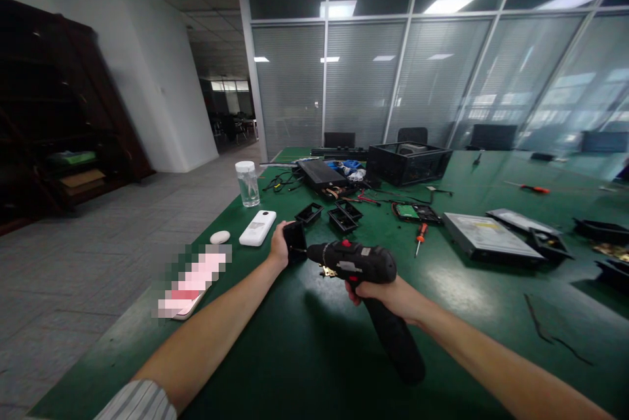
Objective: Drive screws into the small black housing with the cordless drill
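Observation:
My right hand [378, 292] is wrapped round the grip of a black cordless drill [354, 261], which points left. My left hand [280, 246] grips a small black plastic box [295, 241], tipped up on its side above the table. The drill's bit reaches to the box; whether it touches a screw there is too small to tell. Just under the drill's front lie small brass-coloured pieces [327, 271]. Beyond the box stand several similar black trays, among them one at the left [309, 213] and one nearer the middle [343, 219].
On the green table [275, 354] lie a white device [257, 228], a blurred-out phone [196, 286] and a clear jar [247, 184] at the left. A screwdriver [421, 238], an optical drive [491, 236] and a circuit board [415, 212] lie right. A black case [410, 163] stands behind.

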{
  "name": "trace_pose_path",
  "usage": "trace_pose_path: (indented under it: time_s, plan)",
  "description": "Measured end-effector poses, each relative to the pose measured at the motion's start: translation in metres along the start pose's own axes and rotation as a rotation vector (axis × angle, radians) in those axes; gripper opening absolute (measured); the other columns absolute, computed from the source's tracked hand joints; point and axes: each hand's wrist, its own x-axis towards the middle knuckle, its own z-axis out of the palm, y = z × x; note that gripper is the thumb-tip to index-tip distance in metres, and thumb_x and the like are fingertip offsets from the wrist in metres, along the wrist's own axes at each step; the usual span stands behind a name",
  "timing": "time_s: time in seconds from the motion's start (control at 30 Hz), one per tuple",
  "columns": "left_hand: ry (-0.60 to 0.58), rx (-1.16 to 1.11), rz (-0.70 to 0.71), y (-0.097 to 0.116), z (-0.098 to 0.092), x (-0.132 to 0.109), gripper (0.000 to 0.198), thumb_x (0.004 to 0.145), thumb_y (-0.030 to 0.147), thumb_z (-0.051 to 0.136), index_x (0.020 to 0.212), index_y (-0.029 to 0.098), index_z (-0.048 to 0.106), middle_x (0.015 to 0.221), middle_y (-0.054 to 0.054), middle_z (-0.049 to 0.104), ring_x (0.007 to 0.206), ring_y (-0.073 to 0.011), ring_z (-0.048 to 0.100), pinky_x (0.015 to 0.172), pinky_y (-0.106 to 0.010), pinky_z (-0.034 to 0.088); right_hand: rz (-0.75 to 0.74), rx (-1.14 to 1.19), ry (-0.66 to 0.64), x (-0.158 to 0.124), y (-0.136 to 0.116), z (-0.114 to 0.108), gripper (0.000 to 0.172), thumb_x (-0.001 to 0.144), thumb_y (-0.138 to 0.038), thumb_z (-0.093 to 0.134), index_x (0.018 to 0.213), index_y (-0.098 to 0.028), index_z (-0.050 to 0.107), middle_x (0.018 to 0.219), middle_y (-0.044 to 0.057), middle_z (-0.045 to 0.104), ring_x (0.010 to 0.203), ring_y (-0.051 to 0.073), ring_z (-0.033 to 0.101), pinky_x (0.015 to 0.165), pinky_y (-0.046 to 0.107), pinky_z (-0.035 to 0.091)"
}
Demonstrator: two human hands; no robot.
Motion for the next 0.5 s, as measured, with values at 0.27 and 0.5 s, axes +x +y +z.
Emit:
trace_pose_path:
  time_s: [0.27, 0.5]
  plan:
    - [-0.018, -0.003, 0.007, 0.0019, -0.0015, 0.0007, 0.035, 0.07, 0.045, 0.055, 0.08, 0.014, 0.068, 0.066, -0.002, 0.065, 0.06, -0.0164, 0.059, 0.058, -0.026, 0.044, 0.001, -0.059, 0.006, 0.0011, 0.0039, -0.0023, 0.012, 0.063, -0.013, 0.057, 0.073, -0.015, 0.063, 0.07, 0.001, 0.061, 0.064, 0.015, 0.056, 0.068, 0.032, 0.046]
    - [0.004, -0.03, 0.0, 0.0003, -0.0028, 0.0017, 0.034, 0.069, 0.045, 0.056, 0.081, 0.014, 0.067, 0.066, -0.002, 0.065, 0.06, -0.0162, 0.06, 0.06, -0.026, 0.045, -0.025, -0.158, -0.033, -0.0011, 0.0048, -0.0054, 0.013, 0.067, -0.015, 0.057, 0.078, -0.016, 0.063, 0.072, 0.001, 0.06, 0.071, 0.017, 0.056, 0.071, 0.031, 0.046]
